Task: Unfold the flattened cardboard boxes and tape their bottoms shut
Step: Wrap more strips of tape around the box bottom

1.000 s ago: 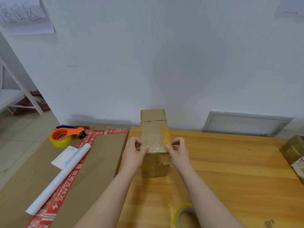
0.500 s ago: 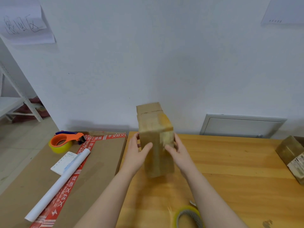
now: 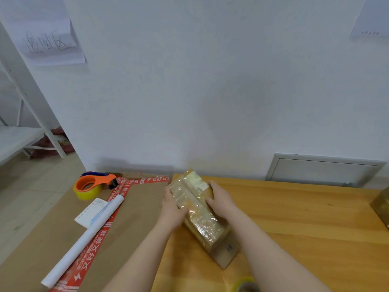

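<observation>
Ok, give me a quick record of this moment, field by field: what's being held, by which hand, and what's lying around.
Held item: small box, covered in shiny clear tape, held slantwise over the table
Grip, left: left hand holds the box's left side
Grip, right: right hand holds its right side
Surface: wooden table
To the left: flat cardboard with red printed tape, carrying an orange tape dispenser, a white paper roll and a label slip
Near edge: tape roll, partly out of view
Right edge: another box, cut off
</observation>
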